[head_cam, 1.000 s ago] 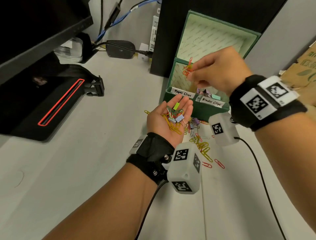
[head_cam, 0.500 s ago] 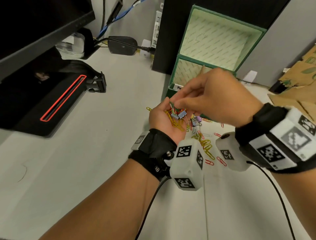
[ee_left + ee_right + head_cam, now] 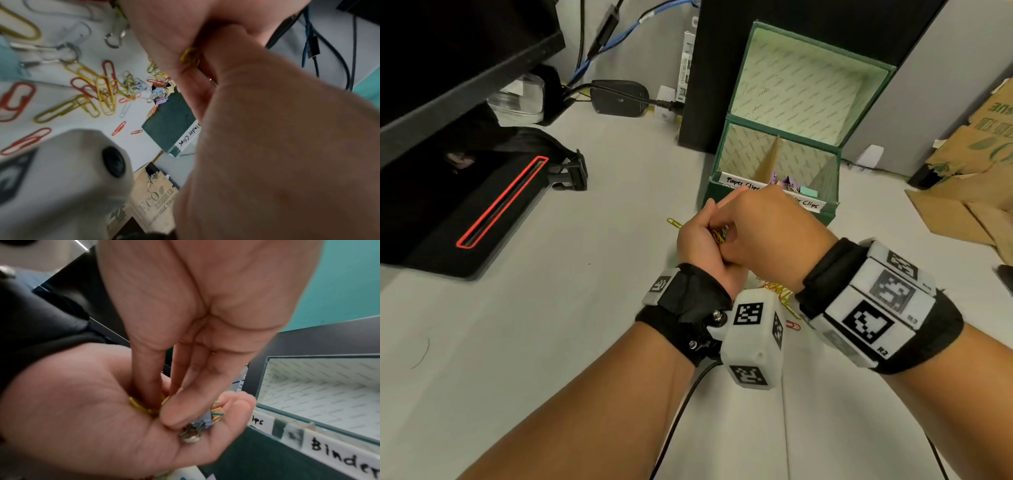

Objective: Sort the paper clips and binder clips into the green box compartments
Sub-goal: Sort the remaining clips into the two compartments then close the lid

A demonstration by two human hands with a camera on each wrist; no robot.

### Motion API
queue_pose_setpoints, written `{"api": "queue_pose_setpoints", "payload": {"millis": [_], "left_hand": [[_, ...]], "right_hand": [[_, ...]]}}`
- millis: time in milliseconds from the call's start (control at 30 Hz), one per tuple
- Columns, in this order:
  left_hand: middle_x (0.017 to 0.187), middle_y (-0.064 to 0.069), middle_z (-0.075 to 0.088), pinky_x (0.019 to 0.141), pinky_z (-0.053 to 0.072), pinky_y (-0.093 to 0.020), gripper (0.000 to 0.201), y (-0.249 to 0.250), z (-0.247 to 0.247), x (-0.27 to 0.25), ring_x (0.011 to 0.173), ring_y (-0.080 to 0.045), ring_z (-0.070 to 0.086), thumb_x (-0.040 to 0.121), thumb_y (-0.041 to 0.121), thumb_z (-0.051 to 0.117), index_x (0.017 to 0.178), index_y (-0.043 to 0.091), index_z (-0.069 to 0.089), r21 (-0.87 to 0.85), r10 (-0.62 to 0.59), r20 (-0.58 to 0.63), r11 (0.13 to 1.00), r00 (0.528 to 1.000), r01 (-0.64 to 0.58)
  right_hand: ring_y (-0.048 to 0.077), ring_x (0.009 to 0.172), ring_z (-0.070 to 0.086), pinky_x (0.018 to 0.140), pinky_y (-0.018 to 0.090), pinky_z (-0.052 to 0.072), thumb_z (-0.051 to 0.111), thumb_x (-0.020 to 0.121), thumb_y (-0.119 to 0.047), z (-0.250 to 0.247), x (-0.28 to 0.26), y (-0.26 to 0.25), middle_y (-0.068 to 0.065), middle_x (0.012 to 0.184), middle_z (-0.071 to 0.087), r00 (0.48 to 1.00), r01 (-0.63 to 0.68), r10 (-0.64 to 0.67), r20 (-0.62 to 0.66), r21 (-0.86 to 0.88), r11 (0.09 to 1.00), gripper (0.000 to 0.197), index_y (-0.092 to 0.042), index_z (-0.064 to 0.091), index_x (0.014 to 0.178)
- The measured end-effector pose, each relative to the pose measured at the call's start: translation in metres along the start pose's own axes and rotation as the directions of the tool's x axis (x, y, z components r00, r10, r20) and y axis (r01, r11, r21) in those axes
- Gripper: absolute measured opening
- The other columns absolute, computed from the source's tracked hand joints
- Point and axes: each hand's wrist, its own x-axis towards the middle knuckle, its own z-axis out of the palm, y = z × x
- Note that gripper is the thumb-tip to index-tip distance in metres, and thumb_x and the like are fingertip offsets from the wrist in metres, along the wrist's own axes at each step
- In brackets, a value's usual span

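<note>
My left hand [image 3: 698,240] lies palm up in front of the green box [image 3: 714,192], carrying a small heap of clips. In the right wrist view the palm [image 3: 82,418] holds yellow paper clips [image 3: 139,405] and a blue binder clip [image 3: 202,424]. My right hand [image 3: 763,233] covers the palm from above, and its thumb and fingers [image 3: 150,394] pinch the yellow paper clips. The box stands with its lid [image 3: 808,85] up, with labels "Paper Clips" [image 3: 741,182] and "Binder Clips" [image 3: 808,204]. Pastel binder clips [image 3: 787,181] lie in the right compartment.
Loose paper clips and binder clips [image 3: 98,91] are scattered on the white table under my wrists, with a red clip [image 3: 792,324] nearest me. A black device with a red outline [image 3: 500,202] sits left, a black tower [image 3: 722,68] behind the box, cardboard [image 3: 979,171] right.
A second ago my right hand held orange clips over the paper clip compartment. It has come back down onto my left palm and now pinches clips there. The left hand stayed in place.
</note>
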Motion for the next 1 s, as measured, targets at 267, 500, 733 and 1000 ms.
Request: {"api": "queue_pose_setpoints", "payload": {"millis": [267, 500, 733, 1000], "left_hand": [[0.109, -0.013, 0.071, 0.086, 0.050, -0.041, 0.043, 0.000, -0.001, 0.003, 0.113, -0.029, 0.060, 0.100, 0.037, 0.036, 0.106, 0.014, 0.072, 0.003, 0.017, -0.015, 1.000, 1.000, -0.017], [0.112, -0.014, 0.070, 0.108, 0.037, -0.047, 0.051, 0.002, -0.003, 0.004, 0.117, -0.030, 0.059, 0.100, 0.039, 0.034, 0.094, 0.011, 0.076, -0.035, -0.014, 0.005, 0.999, 1.000, 0.014], [0.113, -0.014, 0.068, 0.094, 0.049, -0.042, 0.043, -0.003, 0.005, -0.004, 0.115, -0.029, 0.060, 0.099, 0.040, 0.040, 0.114, 0.011, 0.067, -0.026, -0.019, -0.060, 1.000, 0.998, 0.018], [0.114, -0.014, 0.067, 0.067, 0.053, -0.037, 0.048, -0.003, 0.007, -0.008, 0.106, -0.029, 0.063, 0.097, 0.043, 0.044, 0.131, 0.011, 0.055, -0.040, -0.045, -0.069, 0.998, 0.997, 0.042]], "right_hand": [[0.020, 0.074, 0.044, 0.055, 0.025, 0.031, 0.051, 0.089, -0.019, 0.010, 0.004, -0.002, 0.002, 0.083, 0.046, 0.999, -0.050, 0.047, -0.025, -0.118, 0.992, 0.035, -0.017, 0.062, 0.122], [0.021, 0.087, 0.050, 0.073, 0.027, 0.042, 0.050, 0.093, -0.014, -0.006, -0.007, 0.002, 0.010, 0.104, 0.059, 0.987, 0.114, -0.105, 0.122, -0.065, 0.991, 0.043, -0.018, 0.050, 0.136], [0.017, 0.077, 0.054, 0.067, 0.027, 0.046, 0.053, 0.085, -0.007, -0.005, -0.004, 0.001, 0.001, 0.087, 0.060, 0.998, 0.050, -0.049, 0.029, -0.010, 0.999, 0.032, -0.023, 0.071, 0.107], [0.019, 0.070, 0.057, 0.058, 0.027, 0.042, 0.054, 0.084, -0.011, 0.004, 0.005, -0.003, 0.003, 0.084, 0.064, 0.999, -0.024, 0.024, -0.048, 0.003, 1.000, 0.029, -0.024, 0.072, 0.102]]}}
